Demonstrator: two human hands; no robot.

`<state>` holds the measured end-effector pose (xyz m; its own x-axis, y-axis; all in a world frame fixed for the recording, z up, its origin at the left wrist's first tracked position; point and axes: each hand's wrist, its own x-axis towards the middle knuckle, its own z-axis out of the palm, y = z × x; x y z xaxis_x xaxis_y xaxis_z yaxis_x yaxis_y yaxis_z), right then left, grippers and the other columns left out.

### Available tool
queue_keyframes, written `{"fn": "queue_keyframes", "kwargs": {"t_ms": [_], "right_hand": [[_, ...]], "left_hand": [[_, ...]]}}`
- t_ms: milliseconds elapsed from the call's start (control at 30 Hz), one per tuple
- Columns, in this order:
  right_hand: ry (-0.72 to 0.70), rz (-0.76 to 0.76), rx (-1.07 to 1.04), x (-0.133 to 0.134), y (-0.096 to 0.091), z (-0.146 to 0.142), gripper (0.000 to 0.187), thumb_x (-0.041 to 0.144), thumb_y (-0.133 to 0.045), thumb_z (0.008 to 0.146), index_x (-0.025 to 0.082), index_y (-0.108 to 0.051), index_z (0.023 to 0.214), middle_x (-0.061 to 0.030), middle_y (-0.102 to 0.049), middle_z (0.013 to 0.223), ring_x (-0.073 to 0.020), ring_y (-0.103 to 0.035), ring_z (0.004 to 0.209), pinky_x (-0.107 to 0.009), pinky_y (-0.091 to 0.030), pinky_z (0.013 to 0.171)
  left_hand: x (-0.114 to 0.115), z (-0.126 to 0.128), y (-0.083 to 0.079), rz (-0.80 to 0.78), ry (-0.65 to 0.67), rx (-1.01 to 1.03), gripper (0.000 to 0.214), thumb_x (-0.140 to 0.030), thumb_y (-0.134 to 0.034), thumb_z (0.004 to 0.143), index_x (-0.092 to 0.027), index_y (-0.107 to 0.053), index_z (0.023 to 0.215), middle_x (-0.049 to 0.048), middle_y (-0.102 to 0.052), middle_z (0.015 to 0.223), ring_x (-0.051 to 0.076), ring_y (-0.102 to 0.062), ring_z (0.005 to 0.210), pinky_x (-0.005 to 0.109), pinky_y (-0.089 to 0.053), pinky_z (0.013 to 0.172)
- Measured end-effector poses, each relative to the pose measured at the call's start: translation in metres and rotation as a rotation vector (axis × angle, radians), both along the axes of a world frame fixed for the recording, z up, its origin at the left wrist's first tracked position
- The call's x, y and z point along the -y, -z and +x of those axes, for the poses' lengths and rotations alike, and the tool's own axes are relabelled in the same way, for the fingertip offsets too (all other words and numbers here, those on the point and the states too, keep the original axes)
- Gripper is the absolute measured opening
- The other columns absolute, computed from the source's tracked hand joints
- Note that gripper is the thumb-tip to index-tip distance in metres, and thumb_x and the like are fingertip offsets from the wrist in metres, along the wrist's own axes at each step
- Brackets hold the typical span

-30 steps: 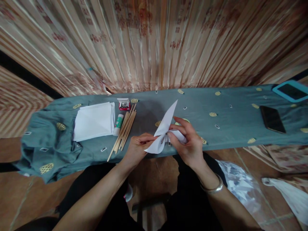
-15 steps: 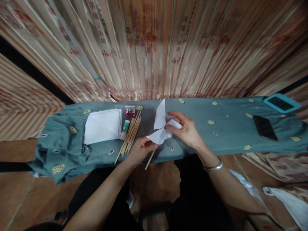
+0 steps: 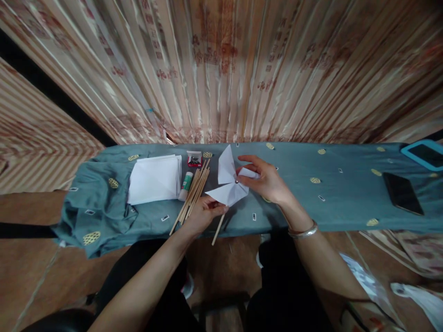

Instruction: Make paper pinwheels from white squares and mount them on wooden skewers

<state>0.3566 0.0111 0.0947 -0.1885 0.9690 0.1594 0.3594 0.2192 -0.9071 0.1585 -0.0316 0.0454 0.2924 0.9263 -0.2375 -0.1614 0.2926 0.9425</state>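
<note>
A white paper pinwheel (image 3: 227, 193) with a small dark pin at its centre is held up over the front of the cloth-covered table. Its wooden stick (image 3: 218, 229) slants down below the paper toward the table's front edge. My left hand (image 3: 205, 213) is closed, pinching the pinwheel low down at its lower blade, near the stick. On the other side, my right hand (image 3: 265, 177) has thumb and fingers around the right-hand blade, close to the pin. Part of that blade is hidden by the fingers.
Left of my hands lie several wooden sticks (image 3: 196, 189), a glue stick (image 3: 186, 186), an open red box of pins (image 3: 194, 159) and a stack of white paper (image 3: 155, 180). A black phone (image 3: 403, 192) and a blue-framed tablet (image 3: 425, 154) lie at the right. A pleated curtain (image 3: 221, 83) hangs behind.
The pinwheel's blades have turned and its lower blade now spreads wider, with the pin in plainer view. Both hands keep their hold. The whole view has shifted slightly.
</note>
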Motion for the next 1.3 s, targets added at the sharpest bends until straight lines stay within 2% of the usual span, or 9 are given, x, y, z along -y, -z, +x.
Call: {"fn": "queue_keyframes", "kwargs": {"t_ms": [200, 367, 733, 1000, 1133, 1300], "right_hand": [[0.033, 0.003, 0.035, -0.004, 0.002, 0.007, 0.054, 0.034, -0.074, 0.074, 0.021, -0.059, 0.124, -0.0067, -0.076, 0.098, -0.0235, -0.073, 0.089, -0.038, -0.058, 0.077], [0.06, 0.006, 0.015, -0.005, 0.001, 0.009, 0.056, 0.038, -0.075, 0.074, 0.021, -0.058, 0.125, -0.0081, -0.075, 0.098, -0.0252, -0.073, 0.094, -0.04, -0.059, 0.08], [0.058, 0.043, 0.06, -0.007, -0.001, 0.01, 0.057, 0.042, -0.074, 0.076, 0.02, -0.059, 0.126, -0.0096, -0.075, 0.099, -0.0274, -0.072, 0.098, -0.043, -0.059, 0.082], [-0.036, -0.059, 0.178, -0.003, -0.013, 0.017, 0.073, 0.042, -0.084, 0.065, 0.021, -0.059, 0.13, -0.0108, -0.073, 0.109, -0.0326, -0.068, 0.107, -0.043, -0.058, 0.084], [-0.054, -0.052, 0.258, -0.002, -0.013, 0.021, 0.068, 0.037, -0.084, 0.065, 0.022, -0.061, 0.128, -0.0114, -0.069, 0.123, -0.0337, -0.066, 0.112, -0.044, -0.056, 0.088], [-0.102, -0.049, 0.236, -0.001, -0.013, 0.022, 0.054, 0.034, -0.08, 0.07, 0.022, -0.065, 0.121, -0.0086, -0.069, 0.121, -0.0308, -0.066, 0.111, -0.041, -0.055, 0.089]], "left_hand": [[-0.002, 0.006, 0.008, -0.066, 0.018, 0.059, 0.038, -0.034, -0.092, 0.049, -0.015, -0.076, 0.078, 0.0046, -0.073, 0.074, 0.017, -0.065, 0.073, 0.033, -0.05, 0.08], [0.0, 0.007, 0.007, -0.104, 0.031, 0.071, 0.037, -0.032, -0.092, 0.048, -0.015, -0.077, 0.076, 0.0043, -0.073, 0.072, 0.017, -0.064, 0.074, 0.032, -0.049, 0.08], [0.001, 0.005, 0.003, -0.064, 0.033, 0.051, 0.026, -0.029, -0.089, 0.051, -0.015, -0.073, 0.066, 0.001, -0.068, 0.066, 0.013, -0.057, 0.067, 0.027, -0.043, 0.073], [0.001, 0.005, 0.003, -0.04, 0.045, 0.035, 0.036, -0.034, -0.09, 0.05, -0.014, -0.076, 0.077, 0.0039, -0.072, 0.076, 0.019, -0.062, 0.08, 0.032, -0.046, 0.086], [0.001, 0.004, 0.004, -0.025, 0.054, -0.018, 0.032, -0.033, -0.088, 0.054, -0.014, -0.075, 0.076, 0.0043, -0.072, 0.075, 0.019, -0.063, 0.079, 0.033, -0.047, 0.084], [0.002, 0.004, 0.001, 0.0, 0.066, -0.07, 0.024, -0.026, -0.082, 0.056, -0.014, -0.075, 0.076, 0.0038, -0.072, 0.075, 0.018, -0.061, 0.074, 0.03, -0.048, 0.075]]}}
